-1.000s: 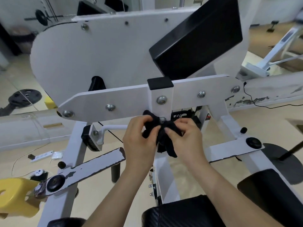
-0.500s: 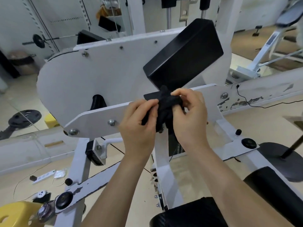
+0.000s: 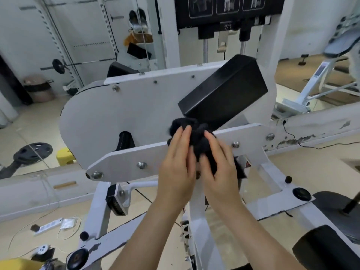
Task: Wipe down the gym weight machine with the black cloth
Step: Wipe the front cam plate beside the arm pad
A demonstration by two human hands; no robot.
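black cloth (image 3: 196, 140) raised to upper plate, fingers (image 3: 182, 139) straightened

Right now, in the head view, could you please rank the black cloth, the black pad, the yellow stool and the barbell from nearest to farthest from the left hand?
From the left hand:
1. Black cloth, under its fingers.
2. Black pad, above right.
3. Yellow stool, left, on the floor.
4. Barbell, far upper left.
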